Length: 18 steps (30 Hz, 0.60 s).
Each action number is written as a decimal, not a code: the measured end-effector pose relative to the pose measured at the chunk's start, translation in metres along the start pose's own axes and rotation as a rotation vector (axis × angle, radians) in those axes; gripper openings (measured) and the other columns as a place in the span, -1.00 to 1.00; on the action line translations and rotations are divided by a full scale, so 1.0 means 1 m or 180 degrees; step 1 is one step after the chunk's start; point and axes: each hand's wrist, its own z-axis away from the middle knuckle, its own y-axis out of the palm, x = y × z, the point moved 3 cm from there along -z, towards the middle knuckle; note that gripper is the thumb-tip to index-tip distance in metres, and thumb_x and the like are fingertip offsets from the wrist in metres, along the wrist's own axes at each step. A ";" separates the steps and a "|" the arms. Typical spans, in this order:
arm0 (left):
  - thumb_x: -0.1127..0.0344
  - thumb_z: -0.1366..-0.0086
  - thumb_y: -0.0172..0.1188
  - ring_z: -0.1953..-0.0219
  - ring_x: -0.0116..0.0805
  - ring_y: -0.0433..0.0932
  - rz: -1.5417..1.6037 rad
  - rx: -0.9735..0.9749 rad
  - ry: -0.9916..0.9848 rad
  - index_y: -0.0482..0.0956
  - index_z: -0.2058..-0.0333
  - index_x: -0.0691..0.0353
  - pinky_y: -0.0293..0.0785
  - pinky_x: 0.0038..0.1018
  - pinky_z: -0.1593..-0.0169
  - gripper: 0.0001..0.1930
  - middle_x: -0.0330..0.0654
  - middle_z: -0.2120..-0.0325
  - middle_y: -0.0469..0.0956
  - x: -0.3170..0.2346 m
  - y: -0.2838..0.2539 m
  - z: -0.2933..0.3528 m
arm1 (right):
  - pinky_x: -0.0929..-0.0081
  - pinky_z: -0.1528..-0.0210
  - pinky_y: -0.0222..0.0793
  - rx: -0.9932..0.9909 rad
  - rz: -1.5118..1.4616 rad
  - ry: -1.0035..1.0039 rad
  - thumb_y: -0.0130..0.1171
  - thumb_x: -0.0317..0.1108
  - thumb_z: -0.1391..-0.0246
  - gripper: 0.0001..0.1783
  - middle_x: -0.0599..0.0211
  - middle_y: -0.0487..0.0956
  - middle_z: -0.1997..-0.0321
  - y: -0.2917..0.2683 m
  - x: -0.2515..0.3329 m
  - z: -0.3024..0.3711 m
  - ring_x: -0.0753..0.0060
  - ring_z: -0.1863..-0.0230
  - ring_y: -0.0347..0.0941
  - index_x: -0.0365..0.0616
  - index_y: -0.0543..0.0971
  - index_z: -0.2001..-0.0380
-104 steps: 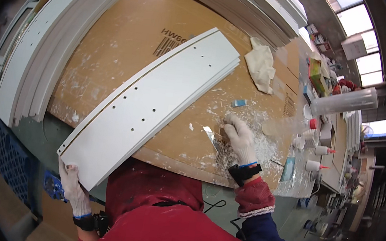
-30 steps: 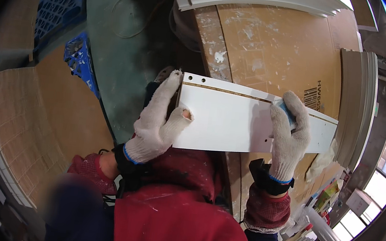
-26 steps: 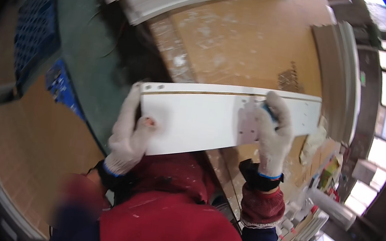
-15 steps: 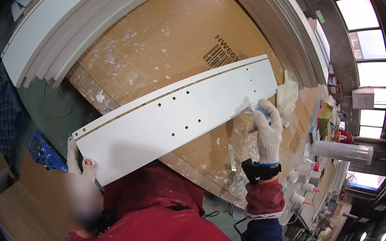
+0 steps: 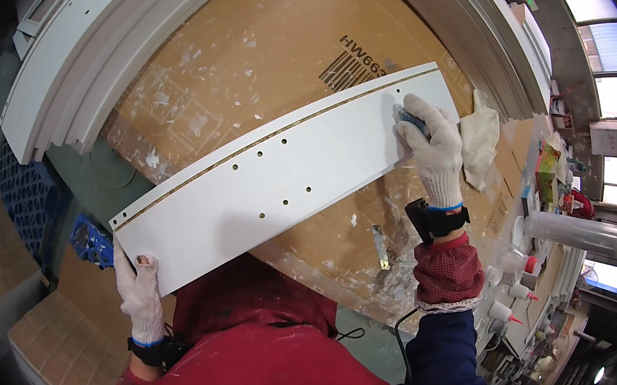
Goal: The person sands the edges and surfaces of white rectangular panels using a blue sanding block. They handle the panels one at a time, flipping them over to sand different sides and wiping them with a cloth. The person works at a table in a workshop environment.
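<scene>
A long white board [image 5: 231, 203] with small drilled holes and a brown groove along its far edge lies slanted in front of me. My left hand [image 5: 139, 291], in a white knit glove with a bare fingertip showing, grips the board's lower left end. My right hand [image 5: 438, 146], also gloved, is closed round a small blue pad [image 5: 413, 121]. It presses the pad to the board's face near the right end. The pad is partly hidden by the fingers, so its exact kind does not show.
Cardboard [image 5: 210, 52] covers the table under the board. Stacked white panels [image 5: 64, 66] stand at the left, more panels [image 5: 486, 38] at the far right. A cream cloth [image 5: 478, 139], a flat metal blade [image 5: 380, 248], a clear cylinder [image 5: 574, 233] and several red-tipped bottles [image 5: 502, 312] lie rightward.
My right hand and the blue pad have moved from the board's near edge up onto its face. The board's right end has shifted slightly away from me.
</scene>
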 end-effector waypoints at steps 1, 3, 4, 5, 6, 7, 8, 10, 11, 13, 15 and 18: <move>0.07 -0.27 0.13 -0.01 -0.39 0.37 0.0070 -0.0023 0.0011 0.18 -0.21 0.44 0.23 -0.54 -0.12 -0.31 -0.08 -0.03 0.39 0.002 0.001 0.000 | 0.53 0.14 0.47 0.0033 0.0021 -0.0031 0.23 -0.58 0.08 -0.61 0.17 0.53 0.21 0.002 0.000 0.000 0.37 0.19 0.53 -0.21 0.57 0.09; 0.16 -0.27 0.09 0.00 -0.39 0.38 0.0083 -0.0056 -0.0017 0.20 -0.21 0.43 0.23 -0.54 -0.11 -0.37 -0.09 -0.02 0.40 0.003 0.001 0.000 | 0.52 0.14 0.48 0.0067 0.0057 -0.0070 0.22 -0.59 0.08 -0.61 0.17 0.53 0.21 0.003 -0.001 0.000 0.37 0.20 0.53 -0.22 0.57 0.09; 0.20 -0.27 0.06 0.01 -0.39 0.38 0.0025 -0.0067 -0.0056 0.20 -0.20 0.42 0.24 -0.54 -0.10 -0.40 -0.10 -0.01 0.41 0.004 0.000 -0.001 | 0.52 0.14 0.48 0.0069 0.0073 -0.0079 0.22 -0.59 0.09 -0.61 0.17 0.53 0.21 0.002 -0.001 0.000 0.37 0.19 0.53 -0.22 0.57 0.10; 0.25 -0.27 0.04 0.01 -0.39 0.39 -0.0034 -0.0077 -0.0095 0.21 -0.20 0.42 0.24 -0.54 -0.10 -0.43 -0.10 0.00 0.41 0.005 0.000 -0.002 | 0.52 0.14 0.48 0.0071 0.0089 -0.0088 0.22 -0.60 0.09 -0.61 0.17 0.53 0.21 0.001 -0.003 0.000 0.37 0.19 0.54 -0.22 0.57 0.10; 0.28 -0.27 0.01 0.02 -0.39 0.39 0.0012 -0.0111 -0.0173 0.21 -0.20 0.42 0.24 -0.54 -0.10 -0.44 -0.10 0.00 0.41 0.005 0.001 -0.002 | 0.52 0.14 0.48 0.0043 0.0117 -0.0103 0.23 -0.60 0.08 -0.61 0.17 0.53 0.22 0.001 -0.005 -0.001 0.37 0.19 0.54 -0.22 0.57 0.10; 0.31 -0.26 -0.01 0.02 -0.39 0.39 0.0057 -0.0146 -0.0251 0.21 -0.20 0.42 0.24 -0.54 -0.10 -0.45 -0.10 0.00 0.42 0.004 0.001 -0.002 | 0.52 0.14 0.48 0.0015 0.0145 -0.0119 0.23 -0.60 0.08 -0.62 0.18 0.54 0.22 0.001 -0.007 -0.001 0.37 0.19 0.54 -0.22 0.57 0.10; 0.35 -0.25 -0.04 0.03 -0.39 0.39 0.0103 -0.0181 -0.0329 0.21 -0.20 0.42 0.24 -0.54 -0.10 -0.45 -0.10 0.01 0.42 0.004 0.001 -0.001 | 0.53 0.14 0.48 -0.0013 0.0173 -0.0134 0.23 -0.59 0.08 -0.62 0.18 0.54 0.22 0.001 -0.009 -0.001 0.37 0.19 0.53 -0.22 0.57 0.10; 0.30 -0.20 0.13 0.16 -0.49 0.31 0.0315 -0.0099 -0.0376 0.10 -0.26 0.42 0.27 -0.59 0.03 -0.31 -0.16 0.01 0.34 0.002 0.001 -0.001 | 0.53 0.14 0.48 0.0079 0.0043 -0.0090 0.23 -0.59 0.08 -0.62 0.18 0.54 0.21 0.001 -0.012 0.000 0.37 0.20 0.53 -0.22 0.57 0.10; 0.28 -0.17 0.22 0.22 -0.54 0.27 0.0422 -0.0059 -0.0399 0.05 -0.28 0.42 0.28 -0.62 0.09 -0.22 -0.19 0.01 0.31 0.001 0.001 -0.001 | 0.53 0.14 0.48 0.0125 -0.0022 -0.0067 0.23 -0.58 0.08 -0.62 0.18 0.54 0.21 0.002 -0.012 0.000 0.37 0.20 0.53 -0.22 0.57 0.10; 0.24 -0.17 0.24 0.18 -0.52 0.30 0.0358 -0.0112 -0.0339 0.05 -0.28 0.43 0.29 -0.60 0.07 -0.20 -0.18 0.00 0.31 0.005 0.000 -0.001 | 0.54 0.14 0.48 0.0088 0.0006 0.0021 0.23 -0.57 0.07 -0.62 0.19 0.54 0.21 0.001 -0.007 -0.002 0.38 0.20 0.53 -0.22 0.57 0.10; 0.23 -0.17 0.25 0.13 -0.49 0.32 0.0325 -0.0120 -0.0302 0.04 -0.28 0.43 0.30 -0.58 0.03 -0.19 -0.16 -0.02 0.31 0.005 0.000 -0.001 | 0.54 0.14 0.48 0.0034 0.0202 -0.0073 0.23 -0.57 0.07 -0.63 0.19 0.54 0.21 0.001 -0.003 -0.002 0.39 0.20 0.53 -0.23 0.57 0.10; 0.25 -0.18 0.22 0.04 -0.44 0.34 0.0324 -0.0089 -0.0315 0.04 -0.28 0.43 0.29 -0.55 -0.04 -0.21 -0.12 -0.05 0.31 0.001 0.002 -0.001 | 0.54 0.15 0.48 0.0000 0.0399 -0.0274 0.23 -0.56 0.06 -0.63 0.21 0.54 0.21 0.001 -0.002 0.000 0.41 0.19 0.52 -0.24 0.57 0.10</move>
